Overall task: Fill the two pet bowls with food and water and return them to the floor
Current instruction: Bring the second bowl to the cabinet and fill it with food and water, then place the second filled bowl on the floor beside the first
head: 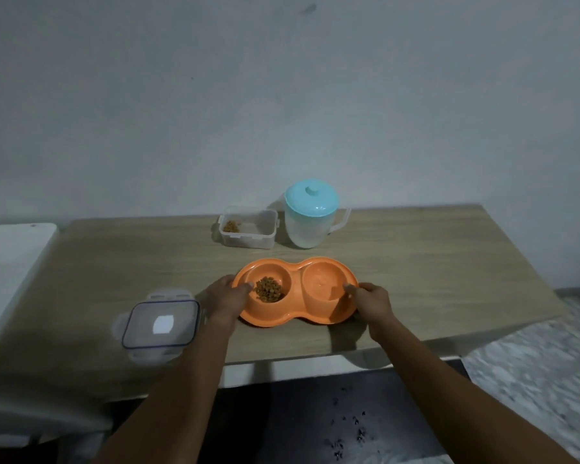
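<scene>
The orange double bowl [295, 313] is 1 moulded plastic piece with 2 round wells, lying flat on the wooden table near its front edge. The well at 9 o'clock holds a small heap of brown kibble [269, 289]. The well at 3 o'clock [322, 279] looks glossy; any water in it cannot be confirmed. Both outer ends are partly covered.
</scene>
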Available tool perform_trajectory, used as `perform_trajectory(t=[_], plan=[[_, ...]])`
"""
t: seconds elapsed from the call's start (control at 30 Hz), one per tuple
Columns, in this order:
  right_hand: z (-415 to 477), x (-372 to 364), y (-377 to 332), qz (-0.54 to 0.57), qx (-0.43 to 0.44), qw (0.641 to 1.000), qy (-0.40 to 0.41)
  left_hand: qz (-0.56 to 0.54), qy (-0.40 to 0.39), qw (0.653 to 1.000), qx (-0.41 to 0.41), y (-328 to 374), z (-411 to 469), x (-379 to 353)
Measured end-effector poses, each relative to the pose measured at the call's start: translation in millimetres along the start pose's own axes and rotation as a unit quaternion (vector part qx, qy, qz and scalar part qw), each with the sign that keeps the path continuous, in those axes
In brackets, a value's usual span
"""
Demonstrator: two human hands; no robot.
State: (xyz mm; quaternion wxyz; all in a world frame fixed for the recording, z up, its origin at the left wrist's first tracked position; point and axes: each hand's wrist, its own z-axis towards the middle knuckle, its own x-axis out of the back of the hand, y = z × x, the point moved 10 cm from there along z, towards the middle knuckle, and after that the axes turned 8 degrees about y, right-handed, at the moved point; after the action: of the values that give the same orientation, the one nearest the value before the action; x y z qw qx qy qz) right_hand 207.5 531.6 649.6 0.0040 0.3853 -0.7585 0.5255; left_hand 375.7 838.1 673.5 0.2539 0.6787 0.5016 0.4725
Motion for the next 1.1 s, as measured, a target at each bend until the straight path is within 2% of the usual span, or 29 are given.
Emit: perform_trajectory(t=[0.23, 0.5, 1.1], plan=[[-9.0, 61.3, 8.2, 0.074, -0.002, 0.997, 0.029, -0.012, -0.018, 0.999, -0.032, 12.9, -43.9, -22.9], [-6.2, 178.5, 18.0, 0.141, 0.011, 0.988, 0.069, -0.045, -0.014, 0.997, -0.065, 42.2, -135.6, -89.2], [76.7, 564.9, 124.0, 0.182, 0.01, 0.969, 0.169, -0.076, -0.108, 0.987, -0.088, 68.3, -412.7, -372.4]])
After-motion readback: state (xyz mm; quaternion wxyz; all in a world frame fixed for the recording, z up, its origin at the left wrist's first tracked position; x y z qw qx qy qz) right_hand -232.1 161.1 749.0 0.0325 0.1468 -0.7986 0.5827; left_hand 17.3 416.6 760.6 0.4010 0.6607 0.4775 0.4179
